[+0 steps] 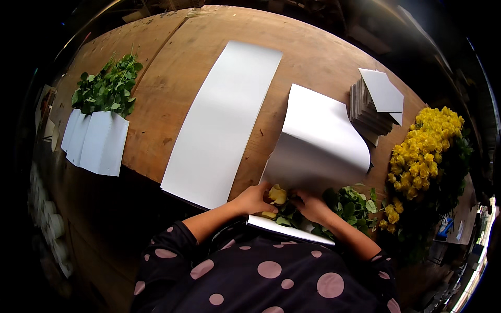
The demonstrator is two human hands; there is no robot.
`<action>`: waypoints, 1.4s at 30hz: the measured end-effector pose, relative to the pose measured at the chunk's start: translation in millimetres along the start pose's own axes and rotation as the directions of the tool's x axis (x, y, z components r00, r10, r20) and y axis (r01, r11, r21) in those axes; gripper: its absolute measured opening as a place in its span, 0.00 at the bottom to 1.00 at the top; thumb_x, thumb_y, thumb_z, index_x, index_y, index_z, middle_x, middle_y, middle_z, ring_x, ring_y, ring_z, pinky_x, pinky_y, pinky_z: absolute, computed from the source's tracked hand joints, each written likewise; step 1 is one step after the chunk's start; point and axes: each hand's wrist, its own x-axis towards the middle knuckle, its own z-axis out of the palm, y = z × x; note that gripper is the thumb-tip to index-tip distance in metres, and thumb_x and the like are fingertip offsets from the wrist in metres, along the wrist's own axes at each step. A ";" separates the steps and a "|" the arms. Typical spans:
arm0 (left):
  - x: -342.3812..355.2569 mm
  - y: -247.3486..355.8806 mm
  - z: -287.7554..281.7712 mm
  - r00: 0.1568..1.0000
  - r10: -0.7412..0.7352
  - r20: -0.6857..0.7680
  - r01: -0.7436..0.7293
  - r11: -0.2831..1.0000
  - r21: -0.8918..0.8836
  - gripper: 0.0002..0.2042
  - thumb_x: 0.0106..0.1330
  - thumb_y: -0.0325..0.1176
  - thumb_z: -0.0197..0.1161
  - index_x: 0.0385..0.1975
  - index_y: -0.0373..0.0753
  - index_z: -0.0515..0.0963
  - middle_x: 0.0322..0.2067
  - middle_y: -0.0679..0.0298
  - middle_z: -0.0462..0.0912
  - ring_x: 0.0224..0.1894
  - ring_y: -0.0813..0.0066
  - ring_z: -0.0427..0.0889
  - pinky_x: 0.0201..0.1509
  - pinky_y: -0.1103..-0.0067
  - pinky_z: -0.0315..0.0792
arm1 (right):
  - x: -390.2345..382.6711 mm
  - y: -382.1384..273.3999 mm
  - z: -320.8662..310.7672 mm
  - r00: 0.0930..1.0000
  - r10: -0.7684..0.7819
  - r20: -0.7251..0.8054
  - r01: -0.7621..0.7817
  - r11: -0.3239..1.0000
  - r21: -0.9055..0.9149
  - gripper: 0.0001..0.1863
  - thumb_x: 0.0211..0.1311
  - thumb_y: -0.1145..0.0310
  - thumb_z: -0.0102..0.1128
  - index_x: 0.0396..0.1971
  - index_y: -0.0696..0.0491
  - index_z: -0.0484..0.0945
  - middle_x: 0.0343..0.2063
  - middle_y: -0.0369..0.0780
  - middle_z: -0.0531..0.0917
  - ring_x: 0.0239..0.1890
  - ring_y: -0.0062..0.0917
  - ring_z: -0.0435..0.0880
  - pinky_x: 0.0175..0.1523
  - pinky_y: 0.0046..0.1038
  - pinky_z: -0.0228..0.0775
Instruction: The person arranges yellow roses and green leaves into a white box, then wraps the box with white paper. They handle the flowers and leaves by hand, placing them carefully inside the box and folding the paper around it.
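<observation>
At the table's front edge, a large white paper sheet (323, 141) curves up behind my hands, and a white paper edge (287, 230) lies close to my body. Between them are a few yellow roses, their leafy green stems (352, 208) pointing right. My left hand (254, 199) is closed at the flower end, thumb and fingers around a pale yellow rose (277, 194). A second bloom (268, 214) shows just below it. My right hand (313, 208) is bent over the stems right of the blooms, its fingertips closed among the leaves and partly hidden.
A long white paper stack (222, 122) lies on the wooden table (156, 117). At the left are white-wrapped bunches (99, 141) with green leaves (107, 86). Grey-white cardboard pieces (373, 104) are piled at the right, beside a heap of yellow roses (422, 156).
</observation>
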 end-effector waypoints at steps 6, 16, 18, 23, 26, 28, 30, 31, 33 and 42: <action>-4.3 2.7 -11.9 0.996 -0.026 0.089 0.017 0.994 0.104 0.29 0.43 0.37 0.67 0.46 0.33 0.64 0.32 0.55 0.77 0.33 0.67 0.76 0.38 0.77 0.69 | -14.8 -32.2 -3.3 0.987 -0.127 0.094 0.150 0.943 -0.297 0.23 0.49 0.63 0.55 0.42 0.61 0.63 0.41 0.54 0.70 0.34 0.46 0.75 0.40 0.38 0.68; -29.2 -42.1 -25.7 0.958 -0.243 0.153 0.252 0.967 -0.043 0.16 0.51 0.44 0.63 0.25 0.35 0.75 0.18 0.67 0.74 0.21 0.81 0.70 0.27 0.84 0.65 | -15.7 -37.5 3.2 0.985 -0.118 0.127 0.164 0.874 -0.457 0.25 0.47 0.61 0.56 0.42 0.60 0.63 0.36 0.49 0.69 0.32 0.41 0.76 0.33 0.36 0.71; -27.7 -47.1 -23.8 0.953 -0.229 0.199 0.255 0.960 -0.116 0.15 0.51 0.44 0.63 0.23 0.35 0.76 0.15 0.68 0.73 0.20 0.82 0.68 0.25 0.84 0.64 | -15.6 -35.3 2.4 0.984 -0.132 0.121 0.172 0.875 -0.453 0.24 0.47 0.61 0.56 0.41 0.59 0.63 0.37 0.48 0.69 0.33 0.41 0.75 0.34 0.36 0.70; -27.5 -48.3 -19.7 0.957 -0.237 0.164 0.263 0.951 -0.161 0.14 0.51 0.41 0.63 0.21 0.35 0.76 0.14 0.69 0.72 0.19 0.84 0.67 0.25 0.84 0.63 | -18.2 -31.8 1.0 0.983 -0.129 0.129 0.172 0.894 -0.414 0.22 0.46 0.62 0.56 0.40 0.57 0.64 0.37 0.47 0.69 0.34 0.42 0.74 0.35 0.38 0.69; -29.8 -45.6 -21.4 0.952 -0.257 0.168 0.281 0.949 -0.142 0.14 0.51 0.42 0.62 0.22 0.35 0.77 0.15 0.66 0.74 0.20 0.80 0.71 0.26 0.83 0.65 | -19.9 -33.4 0.5 0.982 -0.138 0.127 0.179 0.894 -0.411 0.21 0.46 0.63 0.56 0.39 0.57 0.64 0.37 0.47 0.69 0.34 0.42 0.74 0.35 0.38 0.69; -35.9 -34.1 -23.3 0.983 -0.183 -0.015 0.183 0.982 0.048 0.14 0.53 0.43 0.59 0.23 0.36 0.77 0.18 0.63 0.76 0.22 0.73 0.73 0.28 0.79 0.66 | -19.4 -34.2 -0.4 0.982 -0.130 0.137 0.176 0.891 -0.418 0.20 0.47 0.63 0.55 0.38 0.57 0.64 0.37 0.48 0.69 0.34 0.42 0.74 0.35 0.38 0.69; -38.9 -8.9 -28.1 0.985 -0.062 -0.161 0.095 0.973 0.211 0.14 0.55 0.43 0.57 0.24 0.37 0.77 0.21 0.60 0.76 0.25 0.67 0.75 0.29 0.76 0.68 | -17.3 -25.9 2.6 0.981 -0.145 0.126 0.185 0.894 -0.409 0.21 0.46 0.63 0.56 0.39 0.57 0.64 0.36 0.48 0.69 0.32 0.42 0.74 0.34 0.38 0.68; -43.7 15.2 -28.5 0.974 0.004 -0.224 0.059 0.961 0.271 0.14 0.56 0.43 0.55 0.24 0.37 0.78 0.22 0.59 0.75 0.26 0.64 0.75 0.31 0.74 0.68 | -18.3 -23.2 3.9 0.981 -0.151 0.123 0.188 0.896 -0.403 0.22 0.45 0.63 0.57 0.39 0.57 0.63 0.35 0.49 0.69 0.32 0.42 0.74 0.34 0.38 0.68; -54.7 62.0 -23.1 0.966 0.178 -0.186 -0.086 0.903 0.420 0.16 0.59 0.45 0.51 0.23 0.38 0.77 0.22 0.58 0.73 0.28 0.60 0.73 0.33 0.71 0.68 | -18.8 -22.4 3.2 0.982 -0.154 0.114 0.187 0.900 -0.395 0.22 0.46 0.62 0.56 0.39 0.57 0.63 0.35 0.49 0.69 0.31 0.43 0.75 0.33 0.39 0.68; -48.2 69.8 55.7 0.971 0.128 0.204 -0.239 0.627 0.742 0.33 0.56 0.60 0.44 0.23 0.26 0.74 0.25 0.51 0.73 0.32 0.59 0.72 0.39 0.74 0.67 | -20.4 -28.7 1.8 0.986 -0.110 0.127 0.152 0.910 -0.385 0.20 0.45 0.66 0.54 0.39 0.59 0.64 0.36 0.49 0.70 0.29 0.44 0.76 0.33 0.41 0.69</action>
